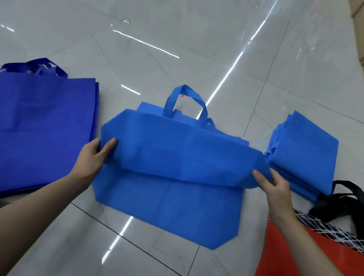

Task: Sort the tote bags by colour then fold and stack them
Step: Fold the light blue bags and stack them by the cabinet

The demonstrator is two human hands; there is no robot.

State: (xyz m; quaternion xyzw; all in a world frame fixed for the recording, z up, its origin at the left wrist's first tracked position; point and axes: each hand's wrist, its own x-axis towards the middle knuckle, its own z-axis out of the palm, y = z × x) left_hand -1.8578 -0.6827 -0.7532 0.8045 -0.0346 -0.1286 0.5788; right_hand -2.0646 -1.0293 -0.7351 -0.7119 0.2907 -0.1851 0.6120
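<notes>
Head view: the left hand and right hand each pinch a side edge of the light-blue tote bag, a folded stack lying just beyond the right hand.

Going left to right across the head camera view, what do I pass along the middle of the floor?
pile of flat dark-blue fabric tote bags → left hand → half-folded lighter-blue fabric tote bag → right hand → stack of folded lighter-blue tote bags
</notes>
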